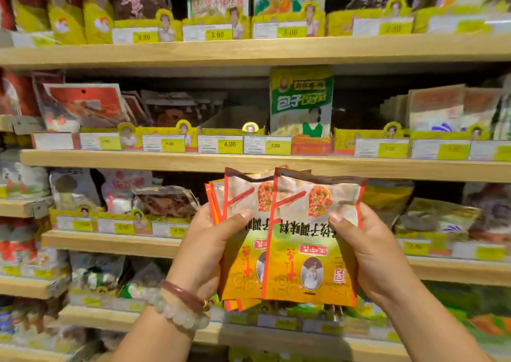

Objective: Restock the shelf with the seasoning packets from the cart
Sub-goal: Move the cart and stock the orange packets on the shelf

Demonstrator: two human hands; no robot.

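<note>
I hold a fanned stack of orange and yellow seasoning packets (pixel 301 240) upside down in front of the shelves. My left hand (pixel 213 245) grips the stack's left side, thumb across the front. My right hand (pixel 367 248) grips the frontmost packet at its right edge, thumb on its face. The packets hang at the height of the third wooden shelf (pixel 110 241). Just above them, on the second shelf (pixel 166 162), a cardboard display box (pixel 232 121) behind a 4.00 price tag looks empty. The cart is out of view.
Wooden shelves fill the whole view, packed with seasoning bags in yellow display boxes with price tags. A tall green packet (pixel 301 104) stands right of the empty-looking box. Red packets (pixel 85 107) lean at the left on the same shelf.
</note>
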